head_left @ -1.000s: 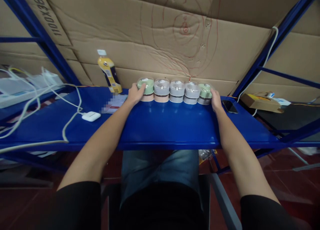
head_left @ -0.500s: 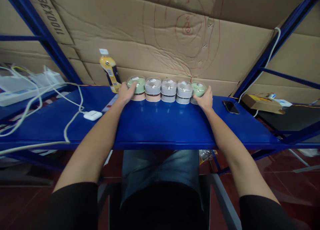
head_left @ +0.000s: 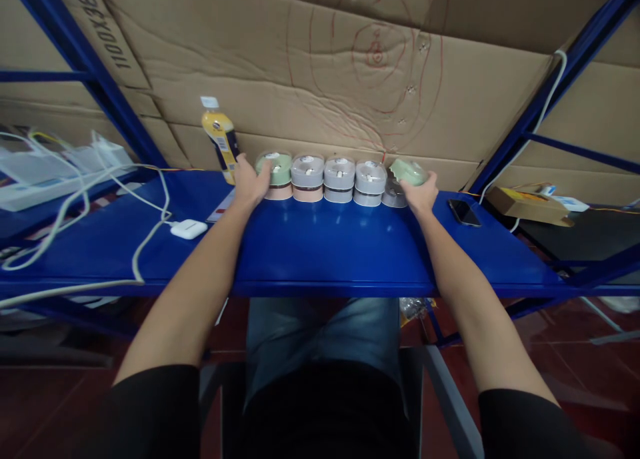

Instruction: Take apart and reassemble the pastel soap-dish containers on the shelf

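Note:
Round clear-lidded containers stand in a row, stacked in twos, at the back of the blue shelf. My left hand [head_left: 251, 181] is at the left end, its fingers apart and the thumb by the side of a green container [head_left: 278, 171] on a peach one [head_left: 279, 192]. My right hand [head_left: 421, 191] grips another green container [head_left: 411, 172], tilted and raised off the grey container [head_left: 395, 194] at the right end. Between them are a grey container [head_left: 307, 171] on a peach one and two grey stacks, topped by a grey container [head_left: 339, 174] and another grey container [head_left: 371, 177].
A yellow bottle [head_left: 219, 136] stands just left of my left hand. A white case [head_left: 189, 229] and white cables [head_left: 150, 242] lie on the left. A phone [head_left: 465, 212] and an open cardboard box [head_left: 527, 206] lie to the right. A cardboard wall [head_left: 240, 66] closes the back.
My right hand has lifted the right green container off the grey one, moving it right and tilting it. My left hand's fingers have spread away from the left green container.

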A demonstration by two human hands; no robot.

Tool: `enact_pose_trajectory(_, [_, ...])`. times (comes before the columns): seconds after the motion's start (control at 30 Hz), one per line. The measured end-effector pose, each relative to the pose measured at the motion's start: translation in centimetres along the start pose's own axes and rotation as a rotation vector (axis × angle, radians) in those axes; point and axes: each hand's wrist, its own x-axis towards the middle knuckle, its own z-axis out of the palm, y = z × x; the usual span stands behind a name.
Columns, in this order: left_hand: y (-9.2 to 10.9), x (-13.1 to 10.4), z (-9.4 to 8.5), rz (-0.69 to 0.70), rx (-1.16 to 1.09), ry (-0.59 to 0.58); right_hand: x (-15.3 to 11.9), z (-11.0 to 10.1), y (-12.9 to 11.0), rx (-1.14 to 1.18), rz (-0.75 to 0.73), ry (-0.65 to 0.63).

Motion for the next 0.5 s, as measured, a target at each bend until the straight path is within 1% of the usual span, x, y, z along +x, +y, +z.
enact_pose_trajectory(0.07, [1.6, -0.5, -0.6, 0.091, 0.015, 0.108, 1.1, -0.7, 0.2, 0.098, 0.003, 0.051])
enact_pose_trajectory(0.1, [2.7, -0.9, -0.8, 0.181, 0.006, 0.141, 1.7, -1.2, 0.3, 0.152, -0.024, 0.072])
enact_pose_trajectory(0.17, [5.2, -2.0, -0.9, 0.339, -0.065, 0.149, 2.8, -2.2, 0.2, 0.261, -0.135, 0.083])
enact_pose_trajectory(0.2, [6.4, -2.7, -0.7, 0.392, -0.116, 0.106, 3.0, -2.7, 0.0, 0.311, -0.212, 0.064])
enact_pose_trajectory(0.27, [8.5, -4.2, -0.1, 0.461, -0.228, -0.060, 2.8, -3.7, -0.7, 0.384, -0.369, -0.031])
enact_pose_trajectory(0.33, [9.9, -5.6, 0.7, 0.458, -0.388, -0.283, 1.4, -4.6, -2.0, 0.412, -0.492, -0.186])
enact_pose_trajectory(0.4, [10.6, -6.7, 1.1, 0.362, -0.516, -0.516, -1.0, -5.2, -3.5, 0.403, -0.562, -0.394])
enact_pose_trajectory(0.43, [10.8, -7.2, 1.1, 0.298, -0.542, -0.609, -2.3, -5.5, -4.3, 0.388, -0.574, -0.514])
enact_pose_trajectory(0.5, [10.7, -7.9, 0.8, 0.186, -0.534, -0.734, -4.9, -5.7, -5.6, 0.359, -0.575, -0.793])
